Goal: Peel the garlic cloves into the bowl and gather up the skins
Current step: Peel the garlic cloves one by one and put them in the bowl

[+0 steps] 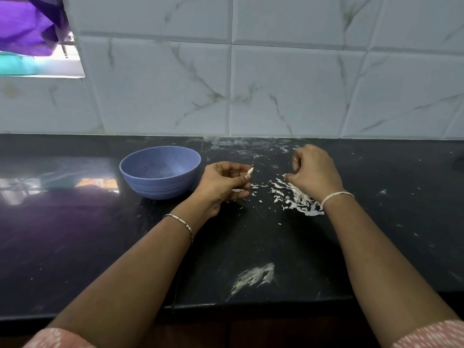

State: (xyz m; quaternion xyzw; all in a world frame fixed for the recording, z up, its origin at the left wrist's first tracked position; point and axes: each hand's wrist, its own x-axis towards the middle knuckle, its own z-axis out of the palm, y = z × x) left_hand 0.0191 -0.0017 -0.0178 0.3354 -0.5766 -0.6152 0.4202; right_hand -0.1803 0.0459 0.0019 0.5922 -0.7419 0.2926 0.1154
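A blue bowl (160, 172) stands on the black counter (100, 234), left of my hands. My left hand (223, 187) pinches a small pale garlic clove (250, 170) between thumb and fingertips, just right of the bowl. My right hand (313, 169) hovers with curled fingers over a pile of white garlic skins (296, 199); a bit of skin shows at its thumb, but I cannot tell whether it holds it. Smaller skin scraps (254, 186) lie between the two hands. The inside of the bowl is mostly hidden from view.
A tiled wall (251, 91) rises right behind the counter. A white smear (253, 276) marks the counter near its front edge (251, 306). A window opening with purple cloth (27, 26) is at the upper left.
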